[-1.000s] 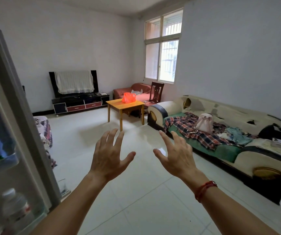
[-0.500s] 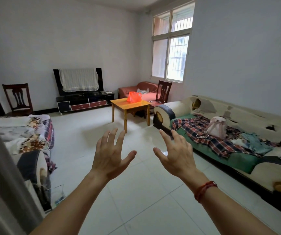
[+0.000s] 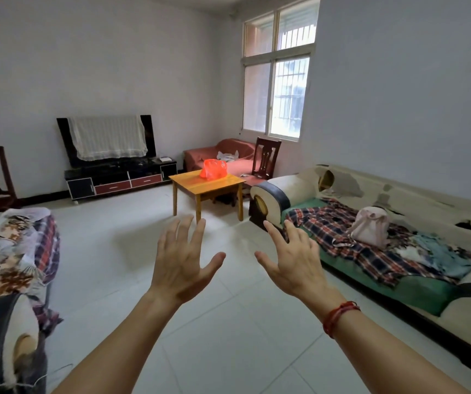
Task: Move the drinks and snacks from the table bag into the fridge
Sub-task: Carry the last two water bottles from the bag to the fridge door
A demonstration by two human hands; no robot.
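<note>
An orange-red plastic bag (image 3: 213, 169) sits on a small wooden table (image 3: 208, 185) across the room, near the window. My left hand (image 3: 183, 261) and my right hand (image 3: 291, 258) are raised in front of me, backs toward the camera, fingers spread, holding nothing. Both are far from the bag. A red cord circles my right wrist. The fridge is out of view.
A long worn sofa (image 3: 399, 237) with plaid cloth and a pink bag runs along the right. A cloth-covered seat (image 3: 12, 251) stands at the left. A TV stand (image 3: 120, 177), two dark chairs and a red sofa line the far wall. White tiled floor lies between.
The view has swung right and away from the open fridge door, which has left the frame. The table with the bag looks nearer. My hands keep the same spread pose.
</note>
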